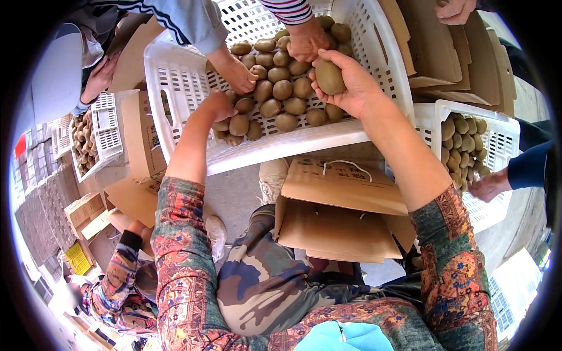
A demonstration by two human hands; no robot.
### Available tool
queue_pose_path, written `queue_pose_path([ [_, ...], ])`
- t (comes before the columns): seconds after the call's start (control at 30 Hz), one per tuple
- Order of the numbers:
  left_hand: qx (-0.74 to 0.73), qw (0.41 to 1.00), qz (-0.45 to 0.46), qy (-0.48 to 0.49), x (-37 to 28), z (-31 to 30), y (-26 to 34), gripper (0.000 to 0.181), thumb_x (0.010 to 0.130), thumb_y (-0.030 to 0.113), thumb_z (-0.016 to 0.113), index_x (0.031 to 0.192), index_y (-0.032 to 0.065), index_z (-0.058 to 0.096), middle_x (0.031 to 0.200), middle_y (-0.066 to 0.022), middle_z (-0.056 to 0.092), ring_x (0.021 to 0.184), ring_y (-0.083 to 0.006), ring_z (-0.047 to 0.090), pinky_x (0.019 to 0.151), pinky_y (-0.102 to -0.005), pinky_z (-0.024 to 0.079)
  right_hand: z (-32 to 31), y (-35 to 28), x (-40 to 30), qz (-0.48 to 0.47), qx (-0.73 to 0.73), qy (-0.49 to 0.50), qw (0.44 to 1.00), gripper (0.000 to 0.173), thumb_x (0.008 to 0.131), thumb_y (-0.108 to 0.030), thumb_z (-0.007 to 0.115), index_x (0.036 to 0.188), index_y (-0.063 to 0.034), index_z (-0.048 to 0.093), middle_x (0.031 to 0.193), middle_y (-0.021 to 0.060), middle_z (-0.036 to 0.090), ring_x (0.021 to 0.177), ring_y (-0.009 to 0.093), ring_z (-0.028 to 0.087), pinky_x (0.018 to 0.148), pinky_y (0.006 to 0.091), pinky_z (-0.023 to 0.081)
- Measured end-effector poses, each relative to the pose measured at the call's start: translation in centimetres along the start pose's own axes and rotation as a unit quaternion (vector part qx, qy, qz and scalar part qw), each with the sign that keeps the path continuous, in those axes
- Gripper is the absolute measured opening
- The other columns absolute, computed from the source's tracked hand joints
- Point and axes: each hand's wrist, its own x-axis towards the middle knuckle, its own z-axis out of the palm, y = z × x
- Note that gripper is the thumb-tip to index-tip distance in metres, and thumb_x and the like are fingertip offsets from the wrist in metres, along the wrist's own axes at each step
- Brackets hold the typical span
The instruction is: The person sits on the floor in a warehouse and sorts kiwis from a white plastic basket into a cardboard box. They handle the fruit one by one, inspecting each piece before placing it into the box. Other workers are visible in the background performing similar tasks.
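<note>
Before me stands a white perforated plastic crate with a layer of brown kiwifruit in its middle and far right part. My right hand is raised over the right side of the crate, its fingers wrapped around one large kiwifruit. At the crate's near left, my left hand reaches down onto the fruit, touching kiwifruit there. Its fingertips are partly hidden, so whether it grips one is unclear. An open cardboard carton with a white cord handle stands between the crate and my lap.
Two other people's hands reach into the same crate from the far side. Another crate of kiwifruit stands at right, near a blue-sleeved person's hand. Cardboard cartons stand beyond it. More kiwifruit fill a crate at left.
</note>
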Motion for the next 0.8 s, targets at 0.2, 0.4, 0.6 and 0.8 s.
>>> queue_pose_path([
  [0.2, -0.211, 0.962, -0.122, -0.123, -0.8, -2.7, 5.1, 0.05, 0.07, 0.041, 0.082, 0.096, 0.0003, 0.072, 0.098, -0.0212, 0.072, 0.092, -0.0347, 0.07, 0.081, -0.0418, 0.055, -0.6, -0.2, -0.2, 0.008, -0.006, -0.01, 1.0, 0.03, 0.093, -0.033, 0.067, 0.095, -0.0029, 0.063, 0.086, 0.0114, 0.064, 0.071, 0.022, 0.064, 0.063, 0.0319, 0.056],
  [0.4, -0.172, 0.972, -0.085, -0.136, -0.8, -0.7, 5.3, 0.052, 0.06, 0.033, 0.087, 0.095, -0.0017, 0.071, 0.096, -0.0193, 0.073, 0.09, -0.0341, 0.071, 0.079, -0.0411, 0.056, -0.2, -0.2, -0.2, 0.005, -0.023, -0.021, 1.0, 0.029, 0.093, -0.032, 0.066, 0.094, -0.003, 0.064, 0.086, 0.011, 0.064, 0.07, 0.021, 0.063, 0.062, 0.0316, 0.056],
  [0.6, -0.279, 0.952, -0.114, -0.047, -1.1, -2.2, 5.2, 0.045, 0.075, 0.036, 0.082, 0.09, -0.0052, 0.071, 0.086, -0.0199, 0.073, 0.079, -0.028, 0.073, 0.069, -0.0373, 0.058, -0.5, -0.2, 0.0, 0.002, -0.022, -0.02, 1.0, 0.029, 0.092, -0.032, 0.067, 0.096, -0.0028, 0.064, 0.086, 0.0109, 0.065, 0.07, 0.021, 0.064, 0.063, 0.0317, 0.057],
  [0.8, -0.512, 0.844, -0.122, -0.104, -0.7, -1.8, 3.2, 0.04, 0.092, 0.034, 0.071, 0.091, -0.006, 0.069, 0.079, -0.0149, 0.072, 0.065, -0.0203, 0.071, 0.059, -0.0325, 0.06, -0.5, -0.4, -0.2, 0.006, -0.018, -0.016, 1.0, 0.029, 0.092, -0.033, 0.068, 0.098, -0.005, 0.063, 0.09, 0.0097, 0.066, 0.074, 0.019, 0.065, 0.067, 0.0303, 0.056],
])
